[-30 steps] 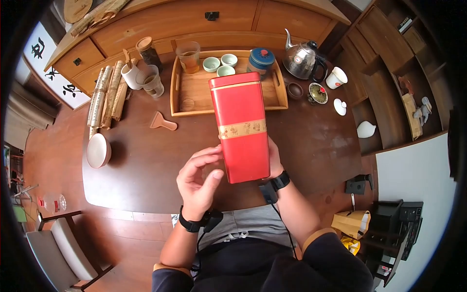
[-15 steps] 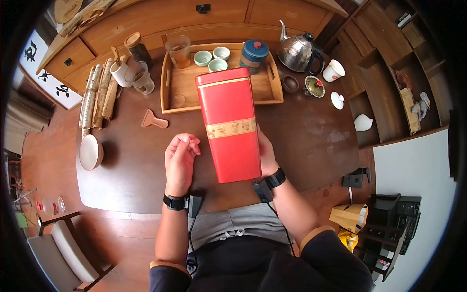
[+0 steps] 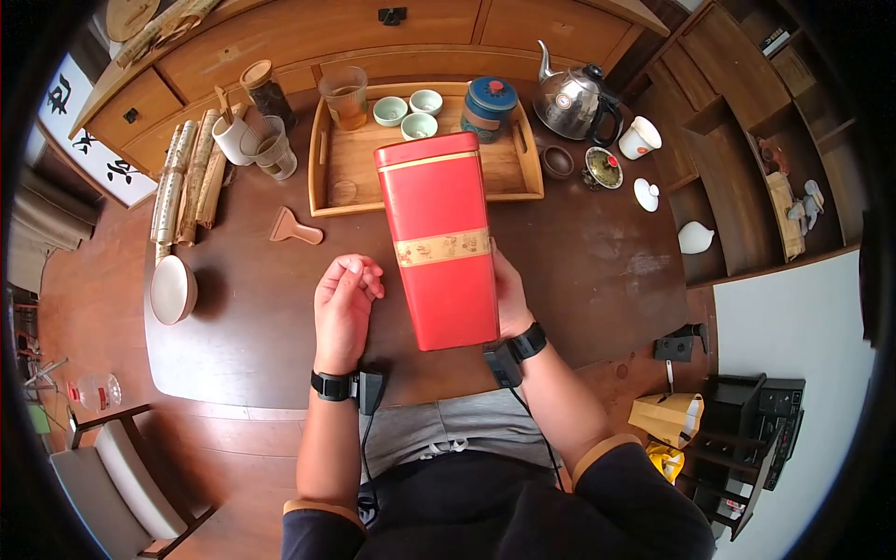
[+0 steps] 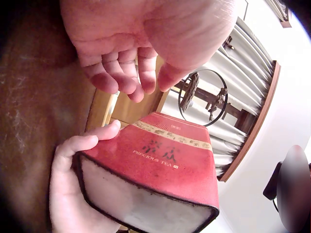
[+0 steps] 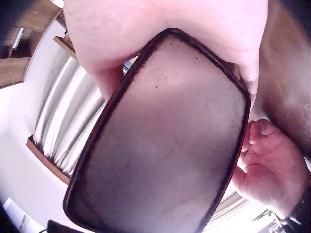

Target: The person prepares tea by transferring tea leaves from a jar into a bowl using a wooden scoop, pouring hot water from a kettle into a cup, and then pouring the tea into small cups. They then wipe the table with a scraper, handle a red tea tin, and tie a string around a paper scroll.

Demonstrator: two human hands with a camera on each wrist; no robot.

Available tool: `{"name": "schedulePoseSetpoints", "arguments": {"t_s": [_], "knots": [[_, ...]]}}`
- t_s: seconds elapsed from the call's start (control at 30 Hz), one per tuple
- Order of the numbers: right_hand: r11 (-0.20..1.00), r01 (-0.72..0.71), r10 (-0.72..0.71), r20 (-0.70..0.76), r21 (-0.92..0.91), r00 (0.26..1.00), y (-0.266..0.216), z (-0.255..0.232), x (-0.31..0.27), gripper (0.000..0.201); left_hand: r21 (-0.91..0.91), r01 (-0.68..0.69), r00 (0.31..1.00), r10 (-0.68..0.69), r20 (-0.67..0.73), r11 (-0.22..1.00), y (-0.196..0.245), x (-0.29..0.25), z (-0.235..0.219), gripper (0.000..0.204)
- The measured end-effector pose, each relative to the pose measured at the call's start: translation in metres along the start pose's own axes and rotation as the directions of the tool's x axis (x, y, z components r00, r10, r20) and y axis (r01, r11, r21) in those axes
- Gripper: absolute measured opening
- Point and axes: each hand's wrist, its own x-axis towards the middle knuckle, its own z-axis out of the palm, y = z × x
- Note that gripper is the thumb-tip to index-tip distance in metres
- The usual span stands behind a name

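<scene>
A tall red tin [image 3: 441,243] with a gold patterned band is held up above the table by my right hand [image 3: 510,297], whose fingers wrap its side and back. Printed lettering shows on the tin [image 4: 165,160] in the left wrist view, and the right wrist view shows its bare metal base [image 5: 160,136]. My left hand [image 3: 343,308] hangs to the left of the tin, apart from it, with fingers loosely curled and nothing in them.
Behind the tin a wooden tray [image 3: 327,201] holds green cups, a glass and a blue jar [image 3: 488,105]. A kettle [image 3: 569,105] stands right of it. Left are a scraper [image 3: 297,229], a bowl [image 3: 175,291] and bamboo scrolls [image 3: 177,187].
My left hand has come away from the tin and moved left, its fingers curling loosely. The tin stays in my right hand, a little further left in the head view.
</scene>
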Motion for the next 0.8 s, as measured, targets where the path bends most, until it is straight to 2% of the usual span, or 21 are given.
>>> {"name": "schedulePoseSetpoints", "arguments": {"t_s": [0.1, 0.5, 0.6, 0.7, 0.8], "knots": [[0.993, 0.016, -0.026, -0.09, -0.115, 0.996, -0.003, -0.007, -0.002, 0.059, 0.003, 0.002, 1.0, -0.002, 0.002, 1.0, 0.0, 0.0, 0.001, 0.018], [0.989, 0.063, -0.069, -0.038, -0.131, 0.997, -0.001, 0.0, 0.002, 0.06, 0.021, -0.006, 1.0, 0.006, 0.004, 1.0, 0.001, -0.001, 0.003, 0.017], [0.941, 0.02, -0.113, -0.259, -0.337, 0.959, 0.001, 0.008, 0.001, 0.06, 0.022, -0.009, 1.0, 0.009, 0.005, 1.0, 0.001, -0.001, 0.003, 0.017], [0.955, -0.031, -0.049, -0.258, -0.296, 0.965, 0.0, 0.008, 0.002, 0.06, 0.024, -0.013, 1.0, 0.013, 0.001, 1.0, 0.001, -0.001, 0.003, 0.017], [0.923, 0.018, -0.167, -0.358, -0.385, 0.919, 0.005, 0.008, 0.005, 0.068, 0.024, -0.011, 1.0, 0.011, 0.0, 1.0, 0.0, -0.001, 0.002, 0.017]]}}
